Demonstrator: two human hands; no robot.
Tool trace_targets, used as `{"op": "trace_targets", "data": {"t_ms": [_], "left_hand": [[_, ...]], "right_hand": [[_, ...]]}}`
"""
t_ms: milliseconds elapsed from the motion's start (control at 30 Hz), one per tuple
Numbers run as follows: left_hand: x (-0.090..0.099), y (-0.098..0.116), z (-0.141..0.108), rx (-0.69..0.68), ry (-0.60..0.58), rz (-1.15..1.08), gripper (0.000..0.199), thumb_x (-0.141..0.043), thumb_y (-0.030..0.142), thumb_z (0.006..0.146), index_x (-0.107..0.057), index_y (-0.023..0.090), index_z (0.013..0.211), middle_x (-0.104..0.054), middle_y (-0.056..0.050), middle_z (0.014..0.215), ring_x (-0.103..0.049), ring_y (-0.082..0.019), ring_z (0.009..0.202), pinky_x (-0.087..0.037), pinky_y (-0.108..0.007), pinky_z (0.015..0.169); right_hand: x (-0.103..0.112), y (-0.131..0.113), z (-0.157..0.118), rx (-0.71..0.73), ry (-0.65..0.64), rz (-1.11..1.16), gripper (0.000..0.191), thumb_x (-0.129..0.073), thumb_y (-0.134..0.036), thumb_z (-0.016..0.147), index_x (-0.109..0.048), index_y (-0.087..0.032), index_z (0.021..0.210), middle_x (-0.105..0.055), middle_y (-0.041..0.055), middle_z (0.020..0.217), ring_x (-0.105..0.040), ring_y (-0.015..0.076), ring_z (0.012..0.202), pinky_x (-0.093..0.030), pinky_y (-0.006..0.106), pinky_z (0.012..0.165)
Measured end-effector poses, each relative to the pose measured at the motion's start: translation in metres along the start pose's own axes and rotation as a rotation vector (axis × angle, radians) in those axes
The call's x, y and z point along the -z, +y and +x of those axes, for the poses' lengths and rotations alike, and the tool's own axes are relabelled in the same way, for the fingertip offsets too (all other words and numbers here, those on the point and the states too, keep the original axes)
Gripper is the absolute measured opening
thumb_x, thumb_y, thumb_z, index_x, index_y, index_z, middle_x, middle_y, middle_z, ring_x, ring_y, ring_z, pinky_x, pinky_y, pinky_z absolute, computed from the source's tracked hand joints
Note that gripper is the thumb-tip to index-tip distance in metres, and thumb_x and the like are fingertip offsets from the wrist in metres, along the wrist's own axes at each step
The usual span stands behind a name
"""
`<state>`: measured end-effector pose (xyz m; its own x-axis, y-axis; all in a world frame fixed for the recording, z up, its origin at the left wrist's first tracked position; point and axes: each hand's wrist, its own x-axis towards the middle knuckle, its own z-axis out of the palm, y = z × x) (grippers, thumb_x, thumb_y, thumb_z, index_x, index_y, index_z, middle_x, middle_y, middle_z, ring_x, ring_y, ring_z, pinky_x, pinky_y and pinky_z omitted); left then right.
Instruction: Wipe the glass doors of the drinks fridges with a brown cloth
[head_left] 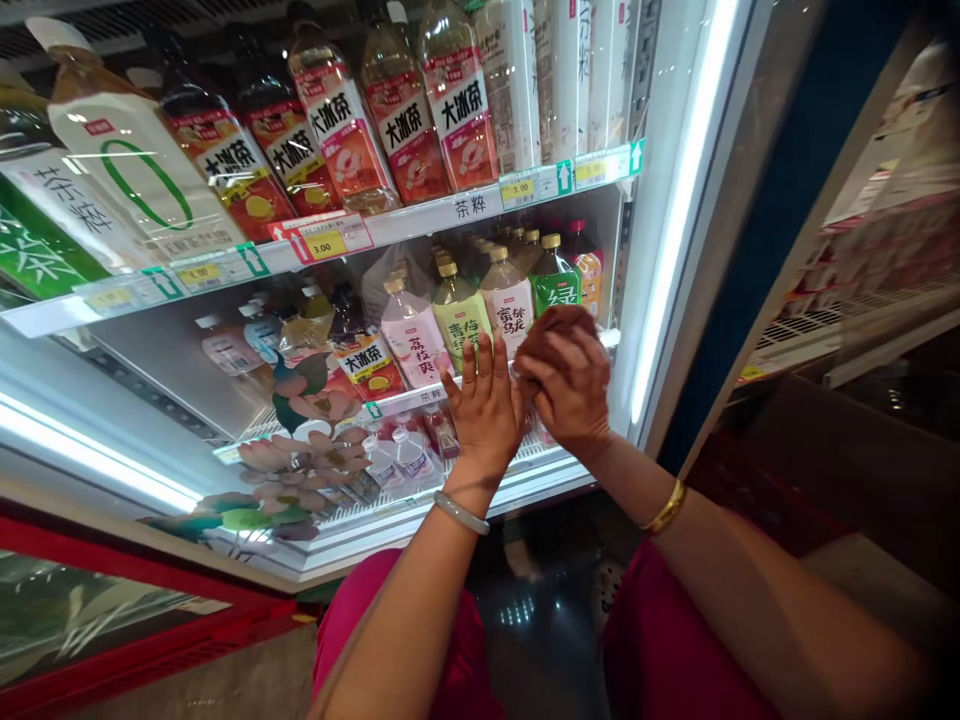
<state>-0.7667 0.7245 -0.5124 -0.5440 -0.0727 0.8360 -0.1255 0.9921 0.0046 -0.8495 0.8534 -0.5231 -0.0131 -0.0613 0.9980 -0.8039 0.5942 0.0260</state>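
Note:
A glass front [300,540] of a lit drinks cooler stands before me, with a flower decal [300,460] at its lower left. My left hand [486,415], a pale bangle at its wrist, lies with fingers stretched out, apparently flat against the glass. Just to its right, my right hand [574,395] grips a brown cloth [547,338], its fingers bent over it. The cloth appears to be pressed on the glass, but its contact side is hidden. Behind the hands show a pink-labelled bottle [411,335] and a light green-labelled bottle [459,315].
Large tea bottles [457,100] fill the upper shelf, whose edge carries price tags [328,245]. A bright light strip [686,200] runs down the right side. A red-framed case [150,625] stands at lower left, and a brown box [840,470] sits at right.

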Motion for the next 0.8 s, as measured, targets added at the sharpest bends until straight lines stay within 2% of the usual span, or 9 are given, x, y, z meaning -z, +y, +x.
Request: {"op": "trace_targets", "data": {"t_ms": [67, 133, 233, 333, 500, 567, 667, 733, 800], "left_hand": [[0.004, -0.002, -0.002, 0.009, -0.039, -0.012, 0.066, -0.045, 0.028, 0.103, -0.028, 0.019, 0.166, -0.024, -0.015, 0.172, -0.015, -0.025, 0.164, 0.011, -0.054, 0.132], [0.008, -0.004, -0.003, 0.020, -0.066, -0.011, 0.066, -0.044, 0.027, 0.103, -0.027, 0.020, 0.167, -0.022, -0.014, 0.173, -0.014, -0.025, 0.164, 0.010, -0.056, 0.132], [0.012, -0.010, -0.007, 0.034, -0.075, 0.003, 0.066, -0.043, 0.028, 0.103, -0.028, 0.022, 0.166, -0.023, -0.011, 0.173, -0.011, -0.024, 0.165, 0.014, -0.055, 0.131], [0.013, -0.020, -0.013, 0.027, -0.069, 0.014, 0.064, -0.042, 0.029, 0.104, -0.029, 0.023, 0.166, -0.024, -0.009, 0.173, -0.010, -0.022, 0.165, 0.019, -0.050, 0.129], [0.020, -0.037, -0.020, 0.026, -0.074, 0.009, 0.064, -0.040, 0.028, 0.104, -0.030, 0.023, 0.166, -0.026, -0.009, 0.173, -0.013, -0.020, 0.164, 0.022, -0.047, 0.128], [0.027, -0.042, -0.021, 0.039, -0.090, 0.007, 0.064, -0.040, 0.028, 0.103, -0.032, 0.023, 0.166, -0.026, -0.007, 0.174, -0.012, -0.020, 0.165, 0.022, -0.046, 0.128], [0.039, -0.048, -0.019, 0.079, -0.115, 0.004, 0.065, -0.041, 0.026, 0.101, -0.032, 0.027, 0.166, -0.026, -0.002, 0.175, -0.006, -0.020, 0.166, 0.019, -0.049, 0.130], [0.046, -0.051, -0.018, 0.117, -0.128, -0.004, 0.066, -0.041, 0.025, 0.101, -0.032, 0.029, 0.166, -0.026, 0.002, 0.175, -0.001, -0.020, 0.166, 0.016, -0.051, 0.131], [0.048, -0.054, -0.017, 0.129, -0.133, -0.006, 0.066, -0.041, 0.025, 0.100, -0.032, 0.030, 0.165, -0.027, 0.003, 0.175, 0.000, -0.019, 0.166, 0.016, -0.050, 0.131]], "right_hand": [[0.004, 0.002, 0.001, 0.143, -0.071, 0.022, 0.032, -0.071, -0.031, 0.089, -0.069, -0.035, 0.121, -0.062, 0.0023, 0.134, -0.050, 0.0272, 0.139, -0.046, 0.051, 0.121], [0.009, 0.019, 0.007, 0.199, -0.095, 0.039, 0.032, -0.072, -0.034, 0.088, -0.069, -0.036, 0.120, -0.062, 0.0013, 0.135, -0.051, 0.0272, 0.138, -0.045, 0.054, 0.122], [0.010, 0.040, 0.017, 0.005, -0.022, 0.044, 0.033, -0.068, -0.032, 0.090, -0.068, -0.034, 0.123, -0.057, 0.0062, 0.143, -0.048, 0.0309, 0.141, -0.043, 0.061, 0.120], [0.003, 0.020, 0.016, -0.183, 0.033, 0.019, 0.036, -0.063, -0.027, 0.093, -0.067, -0.031, 0.128, -0.054, 0.0122, 0.147, -0.043, 0.0331, 0.145, -0.040, 0.062, 0.121], [-0.008, -0.047, -0.003, 0.053, -0.082, 0.106, 0.031, -0.063, -0.026, 0.091, -0.069, -0.032, 0.121, -0.064, 0.0037, 0.136, -0.047, 0.0270, 0.142, -0.043, 0.054, 0.124], [-0.007, -0.047, 0.000, 0.085, -0.186, 0.123, 0.025, -0.064, -0.033, 0.092, -0.072, -0.035, 0.116, -0.067, 0.0004, 0.131, -0.049, 0.0252, 0.140, -0.038, 0.054, 0.127], [-0.002, -0.024, 0.017, 0.035, -0.295, 0.151, 0.025, -0.066, -0.046, 0.092, -0.075, -0.033, 0.111, -0.065, 0.0031, 0.135, -0.046, 0.0290, 0.143, -0.033, 0.060, 0.127], [-0.003, -0.015, 0.028, -0.082, -0.170, 0.121, 0.027, -0.062, -0.039, 0.095, -0.075, -0.027, 0.115, -0.060, 0.0112, 0.143, -0.045, 0.0316, 0.144, -0.034, 0.063, 0.124], [-0.006, -0.023, 0.031, -0.151, -0.044, 0.089, 0.029, -0.059, -0.032, 0.096, -0.074, -0.023, 0.119, -0.056, 0.0144, 0.146, -0.046, 0.0331, 0.144, -0.037, 0.066, 0.121]]}}
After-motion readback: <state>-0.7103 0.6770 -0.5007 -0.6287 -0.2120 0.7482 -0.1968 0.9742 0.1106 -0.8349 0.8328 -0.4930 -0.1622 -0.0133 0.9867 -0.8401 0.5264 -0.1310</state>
